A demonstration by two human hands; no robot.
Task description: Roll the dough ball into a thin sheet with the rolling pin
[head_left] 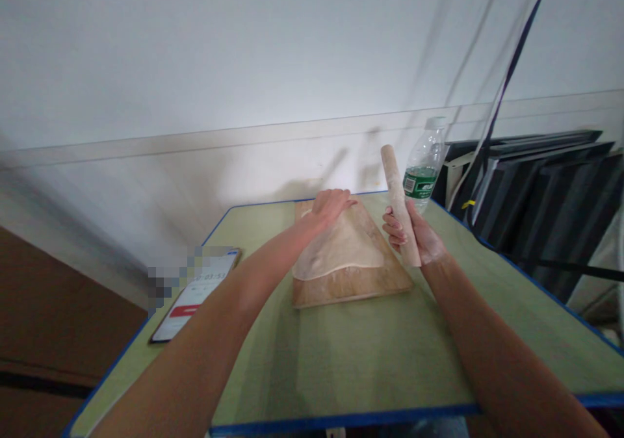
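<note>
A thin sheet of dough (336,253) lies spread over a wooden board (351,290), its near edge flat and slightly wavy. At the far end of the board, my left hand (332,204) is closed on the dough's far edge, knuckles up, with the fingertips mostly hidden. My right hand (423,235) grips a wooden rolling pin (397,197) near its lower end. The pin is tilted nearly upright, held off the dough to the right of the board, and looks dusted with flour.
A clear plastic bottle with a green label (420,179) stands behind the rolling pin. On the left a phone (188,308) lies on the green table (365,360), which has a blue edge. A white wall (244,67) rises behind. Dark panels (550,191) and a hanging strap (511,67) are at right.
</note>
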